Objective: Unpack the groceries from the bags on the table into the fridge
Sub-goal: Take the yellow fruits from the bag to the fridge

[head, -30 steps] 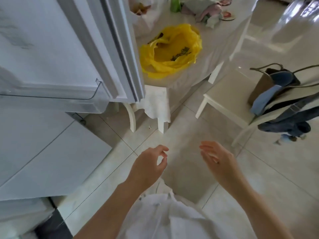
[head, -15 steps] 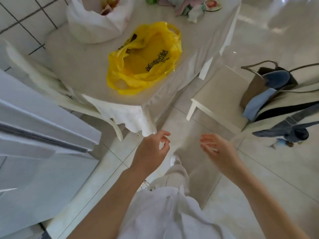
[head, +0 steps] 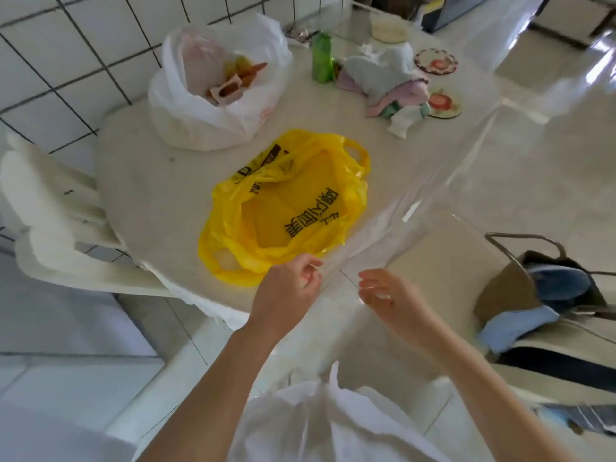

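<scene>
The round white cloth-covered bench (head: 140,181) carries two bags. The crumpled yellow plastic bag with black lettering (head: 286,208) lies slack near the front edge, its mouth open; no contents are visible inside, so it appears empty or nearly so. The white plastic bag (head: 216,105) stands farther back beside the tiled wall and holds several yellow-brown items (head: 241,76) whose exact count and kind cannot be determined. The fridge is not in view.

Both hands hover just above the front edge of the bench. The left hand (head: 286,291) has its fingers loosely curled with nothing grasped, close to the rim of the yellow bag. The right hand (head: 390,295) is likewise released, fingers relaxed, clear of any object.

Procedure for the step in hand, as judged: reach past the flat yellow bag to the white bag, spread its mouth with one hand, and lift items out with the other. Support soft produce from beneath.

Count: two grocery bags, two hands, one green cylindrical bottle (head: 321,58), two round patterned coasters (head: 435,61), one pile of pastel cloths (head: 393,85).
</scene>
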`<state>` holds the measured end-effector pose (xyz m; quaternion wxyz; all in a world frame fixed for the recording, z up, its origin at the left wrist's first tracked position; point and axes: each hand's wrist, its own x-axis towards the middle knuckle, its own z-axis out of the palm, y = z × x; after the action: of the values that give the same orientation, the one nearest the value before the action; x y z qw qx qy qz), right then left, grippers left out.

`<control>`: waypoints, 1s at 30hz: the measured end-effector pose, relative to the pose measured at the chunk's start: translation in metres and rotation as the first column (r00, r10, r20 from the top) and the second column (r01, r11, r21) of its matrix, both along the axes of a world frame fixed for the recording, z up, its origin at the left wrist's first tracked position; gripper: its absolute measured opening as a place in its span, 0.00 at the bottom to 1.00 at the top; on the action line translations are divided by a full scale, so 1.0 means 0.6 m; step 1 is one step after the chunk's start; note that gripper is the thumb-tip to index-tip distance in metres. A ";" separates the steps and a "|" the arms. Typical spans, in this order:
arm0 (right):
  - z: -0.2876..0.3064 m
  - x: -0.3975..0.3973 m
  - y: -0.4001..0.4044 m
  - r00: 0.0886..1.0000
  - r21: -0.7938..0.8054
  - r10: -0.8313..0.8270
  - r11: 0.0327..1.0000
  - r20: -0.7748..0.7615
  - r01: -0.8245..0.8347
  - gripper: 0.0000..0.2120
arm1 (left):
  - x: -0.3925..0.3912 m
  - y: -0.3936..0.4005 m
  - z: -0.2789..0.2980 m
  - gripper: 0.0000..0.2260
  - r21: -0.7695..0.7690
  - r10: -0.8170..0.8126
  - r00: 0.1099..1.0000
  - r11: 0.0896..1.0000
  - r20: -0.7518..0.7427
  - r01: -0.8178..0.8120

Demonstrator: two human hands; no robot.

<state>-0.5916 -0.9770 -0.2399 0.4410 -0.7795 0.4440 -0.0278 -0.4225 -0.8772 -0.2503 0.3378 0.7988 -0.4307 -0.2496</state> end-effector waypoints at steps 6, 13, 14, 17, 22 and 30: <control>0.016 0.114 -0.123 0.983 -0.027 0.180 0.983 0.024 -0.180 0.17 | 0.087 -0.087 -0.004 0.06 -0.037 0.156 0.988 0.987 -0.016 -0.156; 0.006 0.275 -0.282 0.944 -0.025 0.331 0.943 0.005 -0.331 0.16 | 0.216 -0.191 -0.019 0.06 -0.021 0.360 0.933 0.933 -0.019 -0.360; 0.006 0.300 -0.305 0.927 -0.038 0.376 0.926 -0.003 -0.376 0.16 | 0.238 -0.211 -0.019 0.06 -0.018 0.379 0.925 0.925 -0.006 -0.379; 0.013 0.373 -0.366 0.859 -0.055 0.511 0.857 -0.040 -0.512 0.17 | 0.298 -0.274 -0.009 0.07 0.020 0.435 0.900 0.900 0.012 -0.435; 0.016 0.503 -0.477 0.780 -0.117 0.623 0.771 -0.067 -0.626 0.17 | 0.405 -0.371 0.013 0.07 0.096 0.462 0.884 0.879 0.077 -0.467; 0.003 0.723 -0.653 0.747 -0.199 0.656 0.722 -0.112 -0.663 0.18 | 0.603 -0.480 0.013 0.10 0.234 0.420 0.898 0.867 0.134 -0.440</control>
<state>-0.1579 -1.3685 -0.2383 0.3231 -0.9314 0.1390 0.0936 -0.0608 -1.1653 -0.2424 0.2607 0.9208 -0.2188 -0.1904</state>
